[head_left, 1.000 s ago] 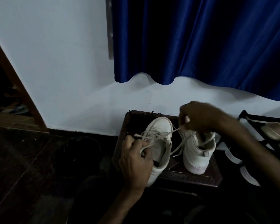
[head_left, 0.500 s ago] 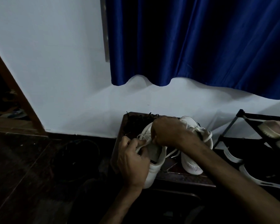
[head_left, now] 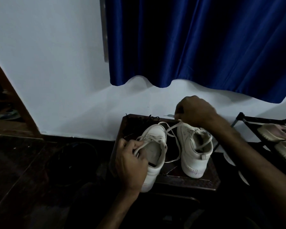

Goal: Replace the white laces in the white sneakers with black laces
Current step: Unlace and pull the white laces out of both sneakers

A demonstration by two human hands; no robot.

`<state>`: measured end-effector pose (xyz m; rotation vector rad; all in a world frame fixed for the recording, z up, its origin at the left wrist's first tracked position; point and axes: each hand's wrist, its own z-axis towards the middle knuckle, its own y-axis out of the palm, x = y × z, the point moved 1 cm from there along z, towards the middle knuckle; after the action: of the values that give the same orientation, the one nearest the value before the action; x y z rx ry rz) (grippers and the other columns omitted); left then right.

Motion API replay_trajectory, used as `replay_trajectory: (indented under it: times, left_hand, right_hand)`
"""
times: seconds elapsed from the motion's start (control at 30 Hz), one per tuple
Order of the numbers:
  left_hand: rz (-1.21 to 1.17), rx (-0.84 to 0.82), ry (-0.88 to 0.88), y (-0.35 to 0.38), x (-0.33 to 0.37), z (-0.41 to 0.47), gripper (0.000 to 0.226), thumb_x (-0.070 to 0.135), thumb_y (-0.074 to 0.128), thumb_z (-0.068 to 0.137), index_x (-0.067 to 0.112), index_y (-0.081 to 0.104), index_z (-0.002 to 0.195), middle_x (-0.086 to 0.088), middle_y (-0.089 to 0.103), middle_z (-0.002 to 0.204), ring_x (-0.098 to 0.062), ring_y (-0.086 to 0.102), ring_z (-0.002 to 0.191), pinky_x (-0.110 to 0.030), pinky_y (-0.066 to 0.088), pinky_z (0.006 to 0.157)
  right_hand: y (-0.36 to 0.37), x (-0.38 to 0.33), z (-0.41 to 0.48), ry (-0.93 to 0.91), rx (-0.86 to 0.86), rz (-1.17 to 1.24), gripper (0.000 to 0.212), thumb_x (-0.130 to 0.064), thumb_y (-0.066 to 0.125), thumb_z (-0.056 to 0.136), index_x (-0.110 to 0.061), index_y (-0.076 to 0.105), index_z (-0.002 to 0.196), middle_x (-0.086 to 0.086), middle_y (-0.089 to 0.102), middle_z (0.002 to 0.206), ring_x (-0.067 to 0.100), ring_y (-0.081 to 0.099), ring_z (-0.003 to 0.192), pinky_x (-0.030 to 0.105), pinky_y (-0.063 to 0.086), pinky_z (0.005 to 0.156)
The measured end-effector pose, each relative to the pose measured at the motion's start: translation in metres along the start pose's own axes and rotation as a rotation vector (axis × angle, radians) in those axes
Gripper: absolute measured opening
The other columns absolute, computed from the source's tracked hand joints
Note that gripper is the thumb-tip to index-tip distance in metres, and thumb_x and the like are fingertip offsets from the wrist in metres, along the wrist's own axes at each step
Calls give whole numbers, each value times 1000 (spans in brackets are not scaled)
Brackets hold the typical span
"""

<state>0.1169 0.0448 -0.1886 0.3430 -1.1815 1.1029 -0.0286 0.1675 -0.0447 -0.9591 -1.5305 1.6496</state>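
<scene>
Head camera looks down at a person's two bare hands working on a pair of white sneakers that stand side by side, heels toward the viewer, on a small dark wooden surface (head_left: 188, 182) against a pale wall (head_left: 48, 63). At the surface's near-left corner the left hand (head_left: 132, 162) curls around the side of the left sneaker (head_left: 153, 151), its grip closed on the shoe's collar, with loosened lacing lying over the fingers. Above the surface's far edge the right hand (head_left: 195, 113) is raised over the toe of the right sneaker (head_left: 195, 156), its grip pinching the end of a white lace (head_left: 173, 125) drawn up from the left sneaker's eyelets; a slack strand droops onto the surface between the two shoes. At the surface's far-left corner lies a tangle of black laces (head_left: 139, 121), hard to make out in the dim light. A deep blue curtain (head_left: 196, 43) hangs on the wall above the surface. Just right of the surface stands a black shoe rack (head_left: 254, 119) carrying pale shoes (head_left: 277, 133); left of the surface stretches a dark floor (head_left: 23, 171).
</scene>
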Motion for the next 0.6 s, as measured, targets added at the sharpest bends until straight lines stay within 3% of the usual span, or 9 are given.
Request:
replay_trajectory:
  times: [0.1,0.17,0.27,0.37,0.43,0.5,0.6]
  left_hand:
    - [-3,-31,5,-2,-1,1,17,15,65,70,29,68,80,16,55,90,-1,60,79,-23,51,70]
    - [22,-62,6,-3,-1,3,17,23,59,69,31,66,82,17,54,91,-3,61,81,-32,52,68]
    - [63,-121,33,-5,-3,10,21,19,62,69,32,64,85,17,53,93,-8,61,84,-29,49,70]
    - [118,-213,74,-7,-7,27,27,8,67,71,30,66,87,15,56,92,-11,61,86,-27,47,72]
    - [159,-303,124,-9,-9,44,27,6,67,71,29,69,86,14,58,88,-10,61,83,-29,49,73]
    - [170,-409,155,-11,-11,63,28,5,71,72,31,71,82,13,61,83,-5,61,77,-27,49,71]
    - [165,-567,138,-14,-11,86,31,9,76,74,39,69,78,14,65,83,-2,60,76,-27,47,69]
  right_hand:
    - [25,-5,9,8,19,0,21,-38,65,88,-19,74,92,4,69,94,26,66,86,35,51,75]
    - [43,-6,11,1,-17,-21,28,-43,63,89,-17,73,96,6,68,96,28,66,87,37,52,77]
    - [60,-4,9,-30,-29,13,17,-34,67,87,-22,72,99,4,69,101,26,65,91,33,49,78]
    - [60,0,3,-132,-25,186,14,-24,72,84,-26,74,98,-5,69,90,13,63,82,29,49,78]
    - [56,2,-2,-286,-56,259,16,-14,72,83,-24,76,96,-13,61,79,-2,55,70,16,44,71]
    - [56,0,-6,-433,-93,286,19,-9,71,84,-24,77,95,-17,58,81,-7,52,67,7,38,66]
    - [60,-2,-6,-572,-117,312,22,-6,70,85,-24,78,96,-10,62,90,-3,53,73,13,41,70]
